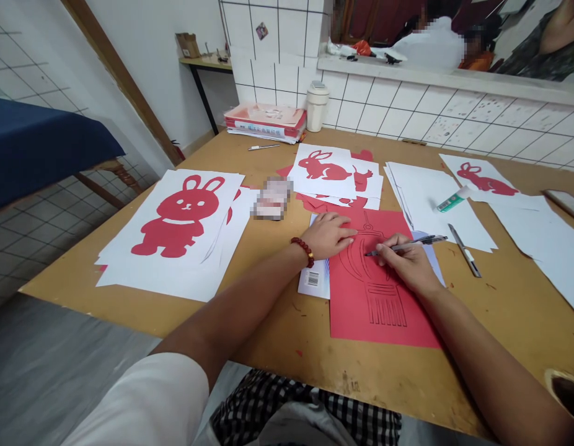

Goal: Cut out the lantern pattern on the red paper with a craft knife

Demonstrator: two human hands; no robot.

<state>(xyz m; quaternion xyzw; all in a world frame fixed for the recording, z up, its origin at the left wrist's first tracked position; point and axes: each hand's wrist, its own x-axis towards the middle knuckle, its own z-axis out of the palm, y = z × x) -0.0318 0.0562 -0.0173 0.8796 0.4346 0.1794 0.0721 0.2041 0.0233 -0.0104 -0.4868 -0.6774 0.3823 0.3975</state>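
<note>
Lying flat with fingers loosely spread, the left hand [326, 237] covers part of the left edge of a red sheet [382, 297] at the near middle of the counter [278, 341]. Dark lines on the sheet outline a lantern: a stem on top, a round body with curved panels, a banded base and a fringe of thin strips. To the right, the right hand [410, 263] pinches a slim pen [429, 240], its tip on the drawing. Further left, a blurred item [273, 198] is unreadable; the booklet [319, 282] beneath the sheet is mostly covered; the right hand hides the lantern's right side; a round-rimmed object [563, 390] at near right is cut off.
</note>
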